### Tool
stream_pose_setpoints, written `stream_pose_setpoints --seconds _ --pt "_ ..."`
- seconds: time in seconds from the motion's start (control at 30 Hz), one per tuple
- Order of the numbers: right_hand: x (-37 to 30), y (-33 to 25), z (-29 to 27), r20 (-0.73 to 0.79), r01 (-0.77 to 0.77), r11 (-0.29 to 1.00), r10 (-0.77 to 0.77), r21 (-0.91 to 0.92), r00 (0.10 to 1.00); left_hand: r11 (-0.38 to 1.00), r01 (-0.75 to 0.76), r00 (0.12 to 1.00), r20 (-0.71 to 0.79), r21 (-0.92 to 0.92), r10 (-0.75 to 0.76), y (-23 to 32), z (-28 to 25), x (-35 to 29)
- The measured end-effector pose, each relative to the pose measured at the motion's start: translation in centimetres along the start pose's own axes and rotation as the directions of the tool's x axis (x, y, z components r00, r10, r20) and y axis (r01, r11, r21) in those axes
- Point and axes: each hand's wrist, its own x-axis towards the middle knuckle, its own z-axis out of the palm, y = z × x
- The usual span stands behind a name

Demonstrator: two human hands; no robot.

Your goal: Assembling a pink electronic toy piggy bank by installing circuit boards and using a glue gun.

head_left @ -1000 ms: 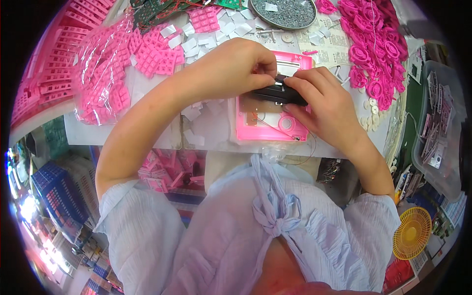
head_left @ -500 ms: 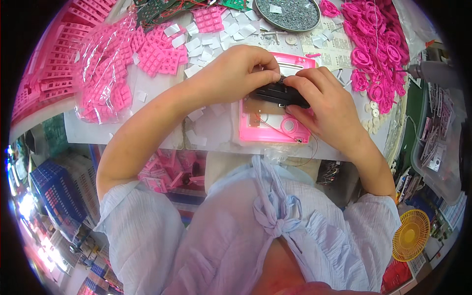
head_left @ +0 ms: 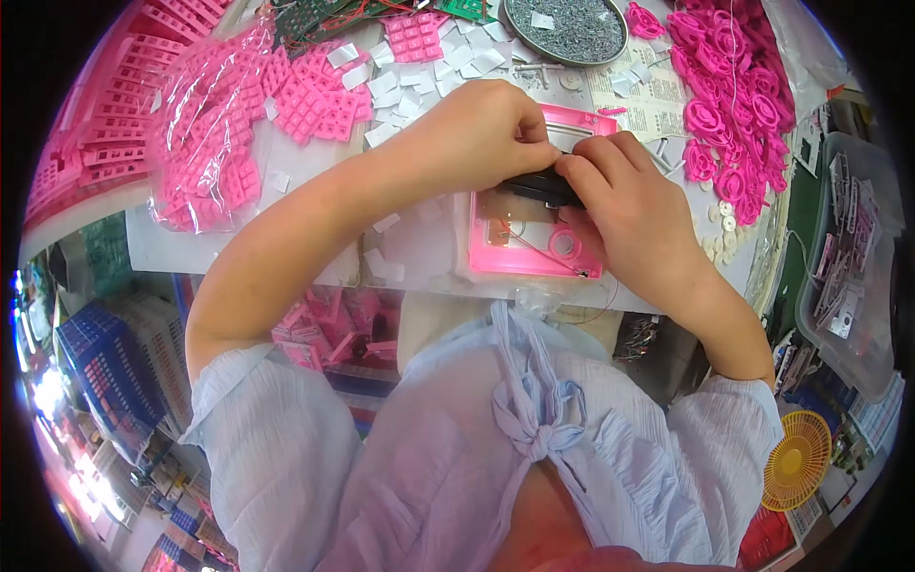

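Observation:
A black plastic part (head_left: 541,187) is held just above an open pink plastic casing (head_left: 486,259) on the table in front of me. My right hand (head_left: 629,205) grips its right end between thumb and fingers. At its upper edge, my left hand (head_left: 500,133) is closed in a pinch, thumb and index together; whatever is between those fingertips is too small to make out. Inside the casing lie a brown board (head_left: 498,229), thin wires and a pink ring (head_left: 565,245). My fingers hide much of the black part and the casing's middle.
Left lie pink keypads (head_left: 310,91), some in a clear bag (head_left: 205,143). White paper squares (head_left: 467,57) are scattered behind. A round tray (head_left: 615,43) of small metal pieces stands at the back. Pink ring-shaped parts (head_left: 729,95), white discs (head_left: 727,224) and a clear bin (head_left: 839,286) are on the right.
The black part has tilted slightly, and more of it is covered by my hands. Both hands stay on it, fingers shifting a little. The whole view has moved slightly.

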Motion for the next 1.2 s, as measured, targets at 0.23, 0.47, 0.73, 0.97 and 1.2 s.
stream_pose_setpoints --seconds 0.23,0.47,0.73,0.97,1.2 --pt "0.0 -1.2 0.0 -0.028 0.052 0.982 -0.058 -0.183 0.998 0.972 -0.13 0.984 0.146 0.195 0.102 0.8 -1.3 1.5" --pt "0.2 -1.9 -0.1 -0.001 0.079 0.959 -0.082 -0.273 0.997 0.8 -0.369 0.929 0.203 0.473 0.309 1.0 -0.5 1.7" --pt "-0.4 -0.9 0.3 -0.052 0.054 0.982 -0.064 -0.183 0.997 0.805 -0.45 0.887 0.294 0.386 0.355 1.0 -1.2 2.6" --pt "-0.4 0.0 -0.1 -0.03 0.0 1.0 -0.001 -0.027 1.0 0.859 -0.379 0.909 0.311 0.343 0.277 1.5 -1.7 2.6" --pt "-0.9 1.5 0.3 -0.086 0.003 0.984 0.013 0.18 0.996 0.861 -0.373 0.91 0.317 0.346 0.267 1.4 -1.1 3.0"
